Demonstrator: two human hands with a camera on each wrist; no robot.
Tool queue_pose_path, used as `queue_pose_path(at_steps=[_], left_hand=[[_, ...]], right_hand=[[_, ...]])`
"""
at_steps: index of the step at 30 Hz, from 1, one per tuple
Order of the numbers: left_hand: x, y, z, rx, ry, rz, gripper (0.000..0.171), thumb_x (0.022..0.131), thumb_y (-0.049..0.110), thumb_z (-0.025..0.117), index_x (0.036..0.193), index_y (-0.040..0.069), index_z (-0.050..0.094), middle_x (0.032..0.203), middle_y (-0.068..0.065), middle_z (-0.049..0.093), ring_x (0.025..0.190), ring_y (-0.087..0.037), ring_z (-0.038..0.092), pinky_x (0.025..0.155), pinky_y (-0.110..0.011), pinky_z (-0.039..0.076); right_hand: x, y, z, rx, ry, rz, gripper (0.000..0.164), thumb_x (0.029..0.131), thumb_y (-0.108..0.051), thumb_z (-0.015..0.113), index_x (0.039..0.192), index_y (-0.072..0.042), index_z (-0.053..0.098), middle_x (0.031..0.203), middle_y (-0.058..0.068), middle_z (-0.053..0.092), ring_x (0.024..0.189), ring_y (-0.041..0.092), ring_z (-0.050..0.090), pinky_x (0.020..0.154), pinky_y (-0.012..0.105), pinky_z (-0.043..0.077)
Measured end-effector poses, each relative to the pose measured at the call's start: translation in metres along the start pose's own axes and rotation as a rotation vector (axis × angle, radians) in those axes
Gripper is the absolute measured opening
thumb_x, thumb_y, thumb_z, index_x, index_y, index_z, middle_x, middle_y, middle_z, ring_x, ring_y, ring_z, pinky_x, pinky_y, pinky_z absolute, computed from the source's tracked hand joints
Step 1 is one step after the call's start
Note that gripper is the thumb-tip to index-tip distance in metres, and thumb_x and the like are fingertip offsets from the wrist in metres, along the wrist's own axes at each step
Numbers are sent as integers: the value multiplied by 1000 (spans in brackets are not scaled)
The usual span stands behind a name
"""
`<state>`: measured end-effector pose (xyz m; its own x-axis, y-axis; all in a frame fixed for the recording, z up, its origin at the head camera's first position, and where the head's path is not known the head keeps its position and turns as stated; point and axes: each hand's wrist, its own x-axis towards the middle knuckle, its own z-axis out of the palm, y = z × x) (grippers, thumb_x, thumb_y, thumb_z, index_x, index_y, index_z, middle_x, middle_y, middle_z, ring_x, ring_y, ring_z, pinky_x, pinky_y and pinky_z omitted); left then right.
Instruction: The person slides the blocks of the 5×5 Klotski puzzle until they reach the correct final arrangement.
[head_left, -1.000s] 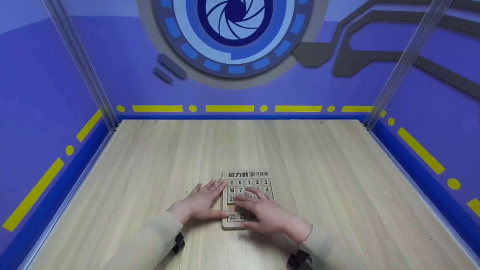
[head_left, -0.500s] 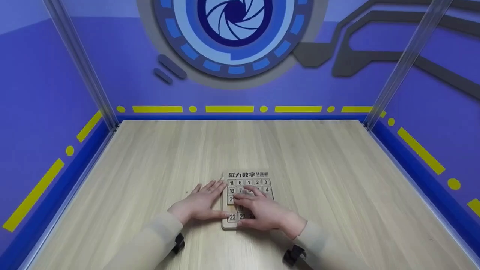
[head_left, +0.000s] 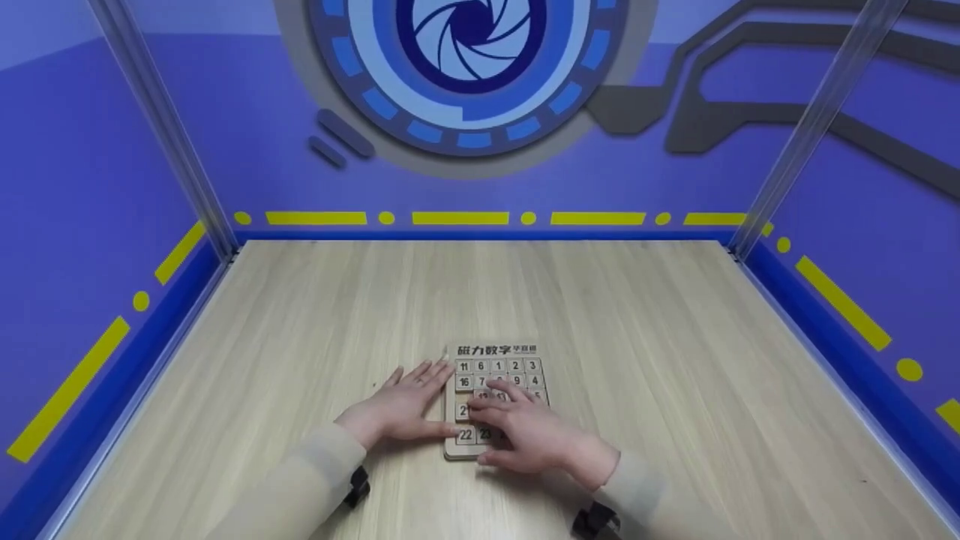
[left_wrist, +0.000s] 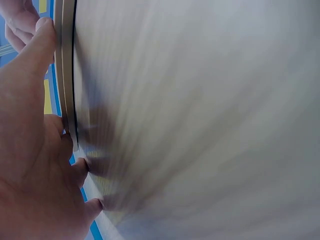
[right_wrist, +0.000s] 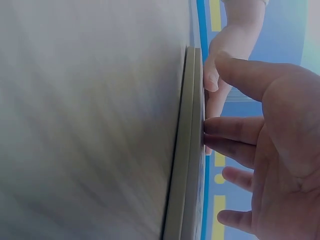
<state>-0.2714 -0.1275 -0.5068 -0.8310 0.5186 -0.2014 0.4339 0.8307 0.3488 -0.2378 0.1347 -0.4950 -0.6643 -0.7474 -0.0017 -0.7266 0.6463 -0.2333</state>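
Observation:
A wooden sliding number puzzle (head_left: pixel 469 452) lies flat on the table, with Chinese lettering across its top. My left hand (head_left: pixel 401 409) rests against its left side, fingers spread, thumb tip at the 22 tile (head_left: pixel 466 434). Over the lower right tiles hovers my right hand (head_left: pixel 536 431), its index fingertip at the 21 tile (head_left: pixel 462 411). A bare slot shows just above that tile, below 16. The right wrist view shows two straight fingers (right_wrist: pixel 232 129) touching the puzzle's face, the others lifted off. Several tiles are hidden under this hand.
The pale wood table (head_left: pixel 337 315) spreads around the puzzle. Blue panels (head_left: pixel 420 187) with yellow dashes stand along the back and both sides, joined by metal corner posts (head_left: pixel 161 120). A dark strap (head_left: pixel 596 519) sits at the right wrist.
The 21 tile has slid down one place toward the person, leaving a bare slot under 16. My right hand shifted slightly with it. The left hand has stayed in place.

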Motion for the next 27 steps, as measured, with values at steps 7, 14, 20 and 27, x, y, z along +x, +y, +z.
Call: queue_pose_path(at_steps=[7, 14, 20, 27], left_hand=[[0, 0, 0, -3, -1, -6, 108, 89, 79, 55, 167, 19, 9, 175, -6, 11, 162, -34, 13, 129, -64, 7], [-1, 1, -1, -23, -11, -7, 108, 89, 77, 56, 167, 19, 9, 175, -4, 9, 162, -34, 12, 130, -64, 6], [-2, 2, -1, -22, -8, 0, 109, 89, 77, 57, 167, 19, 9, 175, -4, 8, 161, -35, 12, 129, -65, 7], [-1, 2, -1, -16, -5, -2, 109, 88, 78, 55, 167, 19, 9, 175, -5, 10, 161, -36, 13, 129, -65, 7]], right_hand=[[-7, -3, 2, 5, -5, 1, 71, 92, -58, 68, 150, -20, 53, 162, -6, 45, 156, 33, 29, 120, 68, 33], [-5, 0, -1, 57, -7, 3, 70, 93, -56, 67, 151, -19, 52, 163, -3, 44, 157, 36, 27, 120, 68, 33], [5, 7, -2, 85, -8, 66, 75, 95, -58, 64, 157, -21, 44, 168, -1, 35, 159, 38, 19, 122, 71, 23], [19, 12, 1, 46, -31, 111, 84, 94, -67, 58, 161, -20, 35, 171, 0, 28, 161, 36, 16, 126, 68, 17]])
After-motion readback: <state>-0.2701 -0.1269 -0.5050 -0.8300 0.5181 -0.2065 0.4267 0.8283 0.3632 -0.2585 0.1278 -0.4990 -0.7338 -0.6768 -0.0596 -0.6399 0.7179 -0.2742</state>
